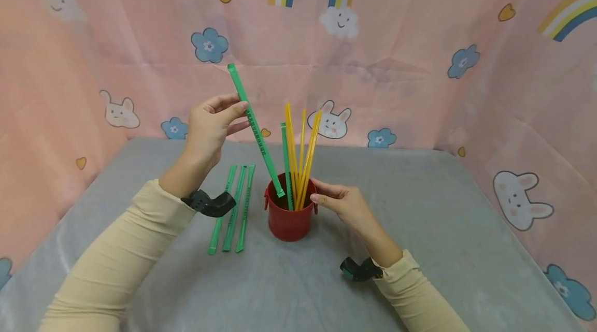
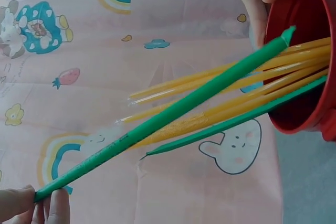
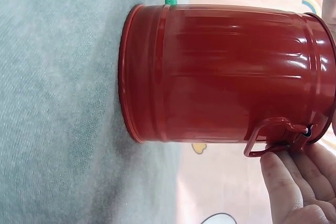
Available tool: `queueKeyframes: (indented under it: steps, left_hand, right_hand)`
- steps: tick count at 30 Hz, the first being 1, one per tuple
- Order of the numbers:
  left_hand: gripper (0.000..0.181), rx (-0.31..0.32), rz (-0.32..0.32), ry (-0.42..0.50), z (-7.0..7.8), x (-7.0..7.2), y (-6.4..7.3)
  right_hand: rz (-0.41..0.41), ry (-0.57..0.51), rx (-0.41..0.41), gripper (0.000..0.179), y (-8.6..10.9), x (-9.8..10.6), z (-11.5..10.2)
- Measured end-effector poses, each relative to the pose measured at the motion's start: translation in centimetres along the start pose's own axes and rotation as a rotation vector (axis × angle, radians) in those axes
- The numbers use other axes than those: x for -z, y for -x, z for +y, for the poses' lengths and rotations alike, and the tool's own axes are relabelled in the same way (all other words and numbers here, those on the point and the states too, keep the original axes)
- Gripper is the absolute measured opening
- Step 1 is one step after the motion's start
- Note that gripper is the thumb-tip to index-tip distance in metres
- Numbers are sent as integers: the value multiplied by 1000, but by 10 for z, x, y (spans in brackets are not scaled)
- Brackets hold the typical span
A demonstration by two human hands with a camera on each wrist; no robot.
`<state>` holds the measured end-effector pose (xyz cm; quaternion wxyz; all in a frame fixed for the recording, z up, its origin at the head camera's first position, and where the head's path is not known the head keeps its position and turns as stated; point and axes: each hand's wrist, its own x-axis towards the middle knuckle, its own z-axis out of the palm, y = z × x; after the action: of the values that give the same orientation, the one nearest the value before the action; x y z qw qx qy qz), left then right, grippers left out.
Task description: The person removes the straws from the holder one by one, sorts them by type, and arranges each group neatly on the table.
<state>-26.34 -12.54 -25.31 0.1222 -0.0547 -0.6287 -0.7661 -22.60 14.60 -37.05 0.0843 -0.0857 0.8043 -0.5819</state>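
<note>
My left hand (image 1: pixel 210 125) pinches the upper part of a green-wrapped straw (image 1: pixel 255 130) between thumb and fingers. The straw slants down to the right, its lower end at the mouth of a small red bucket (image 1: pixel 289 226). Inside the bucket stand several yellow straws (image 1: pixel 308 161) and one green-wrapped straw (image 2: pixel 236 120). At the bucket's right side, my right hand (image 1: pixel 342 202) holds the rim with thumb and fingers. In the right wrist view its fingers (image 3: pixel 283 182) lie against the wall beside the small side handle (image 3: pixel 268 129).
Three more green-wrapped straws (image 1: pixel 244 213) lie side by side on the grey cloth (image 1: pixel 420 249), left of the bucket. A pink printed backdrop (image 1: pixel 396 88) rises behind and at both sides. Each wrist wears a black device (image 1: pixel 210 203).
</note>
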Motion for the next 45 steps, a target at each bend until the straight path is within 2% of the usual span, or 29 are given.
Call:
queueKeyframes:
  steps: [14,23,33,40,45]
  left_hand:
    - [29,49,4,-74,9,19,-3]
    - [40,114,20,-110,9,31,-6]
    - [27,203,-32,-144,10,43,-8]
    - [45,331,-114,-350,4,54,-16]
    - [45,365,-131,-419,-8,63,-21]
  right_hand:
    - [7,14,-2,49,0,1,3]
    - [0,4,-6,50,-1,0,2]
    - [0,12,-1,49,-1,0,3]
    - [-5,12,6,49,-1,0,2]
    - [-13,-21,-6,48,-1,-1,1]
